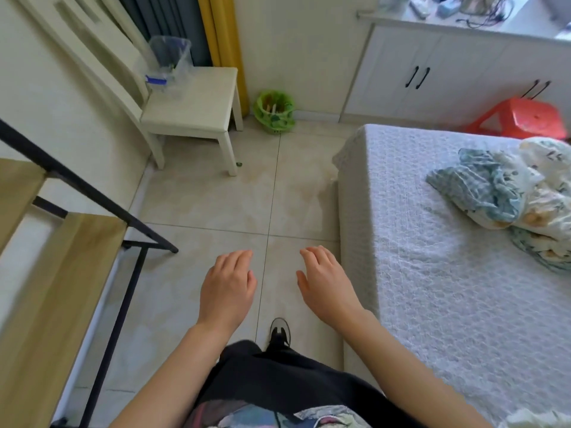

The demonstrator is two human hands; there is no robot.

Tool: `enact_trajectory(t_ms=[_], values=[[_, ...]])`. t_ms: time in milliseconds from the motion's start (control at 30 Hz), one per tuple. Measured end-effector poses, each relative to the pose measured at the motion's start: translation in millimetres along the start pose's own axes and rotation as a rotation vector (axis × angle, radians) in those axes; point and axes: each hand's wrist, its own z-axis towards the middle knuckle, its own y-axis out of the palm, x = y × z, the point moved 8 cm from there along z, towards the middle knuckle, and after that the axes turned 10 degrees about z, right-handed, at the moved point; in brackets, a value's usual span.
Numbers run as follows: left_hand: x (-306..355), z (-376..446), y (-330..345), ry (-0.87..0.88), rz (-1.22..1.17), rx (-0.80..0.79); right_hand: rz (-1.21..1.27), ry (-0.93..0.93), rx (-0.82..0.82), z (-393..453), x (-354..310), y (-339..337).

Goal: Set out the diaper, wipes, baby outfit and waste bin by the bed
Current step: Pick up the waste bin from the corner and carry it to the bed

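Note:
A small waste bin (pixel 274 111) lined with a green bag stands on the tiled floor against the far wall, between a white chair and a cabinet. The bed (pixel 432 273) with a white textured cover fills the right side. A crumpled bundle of patterned cloth (pixel 519 196) lies on it near the right edge; I cannot tell whether it is the baby outfit. My left hand (pixel 227 288) and my right hand (pixel 327 285) hover palm down over the floor beside the bed, fingers relaxed and empty. No diaper or wipes can be made out.
A white chair (pixel 191 103) near the left wall carries a clear plastic container (pixel 169 60). A wood and black metal rack (pixel 61 242) lines the left. White cabinets (pixel 432 75) and a red plastic stool (pixel 525 117) stand beyond the bed. My shoe (pixel 279 333) is on the tiles.

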Motion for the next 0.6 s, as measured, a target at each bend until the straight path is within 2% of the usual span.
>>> enact_trajectory(t_ms=[333, 600], values=[[-26, 148, 11, -0.043, -0.01, -0.052, 0.029, 0.041, 0.0, 146, 27, -33], [-50, 304, 1, 0.017, -0.007, -0.068, 0.044, 0.113, 0.002, 281, 37, -64]])
